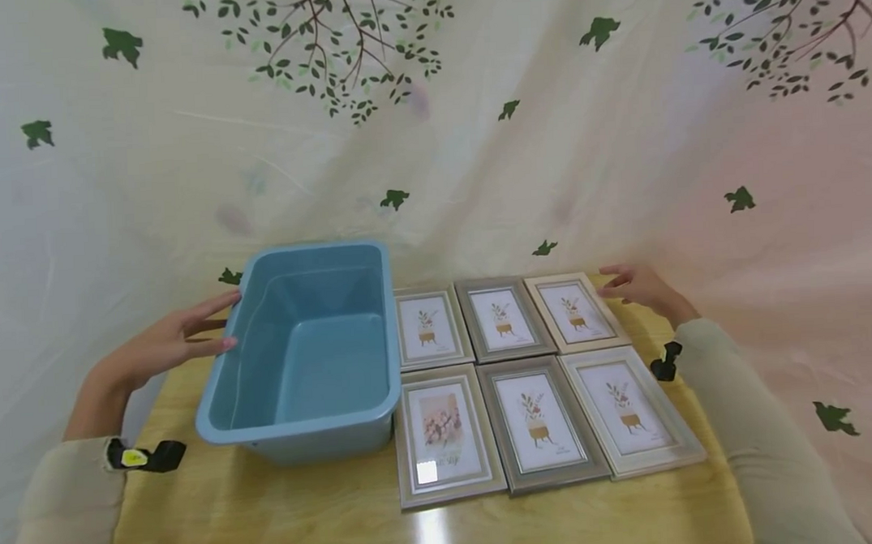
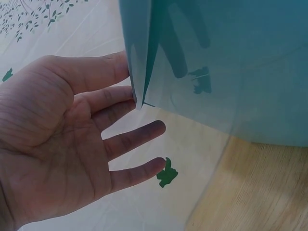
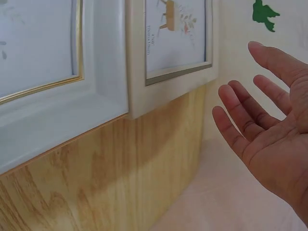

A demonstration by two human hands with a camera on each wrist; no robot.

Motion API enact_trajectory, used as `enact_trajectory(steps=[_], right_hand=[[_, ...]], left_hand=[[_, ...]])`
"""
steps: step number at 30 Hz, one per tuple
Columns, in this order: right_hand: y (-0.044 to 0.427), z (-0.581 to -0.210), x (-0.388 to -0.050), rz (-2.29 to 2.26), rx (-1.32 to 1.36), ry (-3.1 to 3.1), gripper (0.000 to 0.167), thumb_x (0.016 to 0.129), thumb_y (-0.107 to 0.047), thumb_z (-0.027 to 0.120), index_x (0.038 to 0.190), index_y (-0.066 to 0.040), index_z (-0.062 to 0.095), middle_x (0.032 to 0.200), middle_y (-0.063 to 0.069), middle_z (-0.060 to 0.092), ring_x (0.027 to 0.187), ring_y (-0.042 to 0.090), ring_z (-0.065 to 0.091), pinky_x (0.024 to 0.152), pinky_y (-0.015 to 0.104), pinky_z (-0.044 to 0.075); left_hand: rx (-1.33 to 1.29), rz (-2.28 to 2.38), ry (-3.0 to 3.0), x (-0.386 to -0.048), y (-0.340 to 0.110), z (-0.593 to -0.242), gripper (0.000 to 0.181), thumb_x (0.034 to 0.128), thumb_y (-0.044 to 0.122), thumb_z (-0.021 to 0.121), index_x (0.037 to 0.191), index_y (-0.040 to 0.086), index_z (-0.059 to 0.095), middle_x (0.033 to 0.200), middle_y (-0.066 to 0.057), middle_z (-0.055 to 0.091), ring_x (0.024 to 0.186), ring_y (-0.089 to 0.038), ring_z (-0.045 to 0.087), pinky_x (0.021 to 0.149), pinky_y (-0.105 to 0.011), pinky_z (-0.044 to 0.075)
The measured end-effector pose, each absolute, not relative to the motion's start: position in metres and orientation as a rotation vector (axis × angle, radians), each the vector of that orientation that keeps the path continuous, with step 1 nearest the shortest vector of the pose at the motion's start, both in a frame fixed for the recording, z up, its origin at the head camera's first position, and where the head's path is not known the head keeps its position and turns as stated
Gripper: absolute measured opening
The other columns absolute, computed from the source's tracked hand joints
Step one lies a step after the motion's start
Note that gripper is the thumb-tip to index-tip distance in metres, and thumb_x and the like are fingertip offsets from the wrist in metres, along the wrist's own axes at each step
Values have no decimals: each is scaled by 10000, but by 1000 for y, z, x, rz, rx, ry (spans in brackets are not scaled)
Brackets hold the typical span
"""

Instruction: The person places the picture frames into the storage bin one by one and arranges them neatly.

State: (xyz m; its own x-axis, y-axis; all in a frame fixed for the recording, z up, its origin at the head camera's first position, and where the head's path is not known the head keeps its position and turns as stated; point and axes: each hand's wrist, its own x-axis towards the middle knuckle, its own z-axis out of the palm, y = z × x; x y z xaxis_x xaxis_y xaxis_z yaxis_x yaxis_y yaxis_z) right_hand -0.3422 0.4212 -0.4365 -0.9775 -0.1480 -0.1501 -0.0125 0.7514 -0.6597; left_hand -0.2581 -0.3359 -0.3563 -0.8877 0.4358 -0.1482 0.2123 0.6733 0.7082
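A blue plastic tub (image 1: 330,366) stands on the left of the wooden table, nothing inside it. The left hand (image 1: 169,340) touches the tub's left rim with its thumb and fingertips; in the left wrist view that hand (image 2: 72,130) has fairly straight, spread fingers at the tub's edge (image 2: 137,53). Several picture frames lie flat in two rows right of the tub, among them a cream one (image 1: 577,313) at the back right. Beside that frame is the right hand (image 1: 645,289), holding nothing; the right wrist view shows this hand (image 3: 269,110) with relaxed fingers, apart from the cream frame (image 3: 173,84).
The wooden table (image 1: 301,521) has its front part bare before the tub and frames. Behind it hangs a pale cloth (image 1: 459,141) with printed leaves and branches. A white frame (image 1: 632,413) lies at the front right, near the table's right edge.
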Motion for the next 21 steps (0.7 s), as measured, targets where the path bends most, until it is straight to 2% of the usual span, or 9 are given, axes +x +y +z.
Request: enact_trajectory(steps=[6,15,18,21], right_hand=[[428,-452,-342,-1071,-57,2711,695,1003,-245,666,1554,39,350,1376,350,531,1206,436,559,982,579,517],[430,-461,-341,-1127,-63,2650,657,988,-154,670,1504,116,368,1371,405,523,1155,385,619,956,539,553],[428,-465,-341,-1135,-58,2653,646,982,-139,676,1487,134,380,1356,419,529,1101,319,646,944,498,568],[427,-470,-343,-1161,-25,2656,645,962,-135,705,1472,130,411,1320,418,558,1007,239,668,880,414,589]], left_hand=[[516,1064,2571,-257,-337,-358,839,1019,266,633,1659,188,96,1699,-234,110,1431,-606,308,996,-797,375],[496,1074,2573,-255,-336,-358,846,1020,267,632,1658,171,85,1696,-246,105,1427,-621,296,989,-799,382],[493,1068,2586,-254,-336,-358,845,1019,271,633,1657,172,89,1694,-248,113,1424,-624,299,986,-804,379],[497,1069,2592,-254,-336,-359,839,1020,268,632,1657,174,94,1694,-246,119,1421,-625,304,984,-806,380]])
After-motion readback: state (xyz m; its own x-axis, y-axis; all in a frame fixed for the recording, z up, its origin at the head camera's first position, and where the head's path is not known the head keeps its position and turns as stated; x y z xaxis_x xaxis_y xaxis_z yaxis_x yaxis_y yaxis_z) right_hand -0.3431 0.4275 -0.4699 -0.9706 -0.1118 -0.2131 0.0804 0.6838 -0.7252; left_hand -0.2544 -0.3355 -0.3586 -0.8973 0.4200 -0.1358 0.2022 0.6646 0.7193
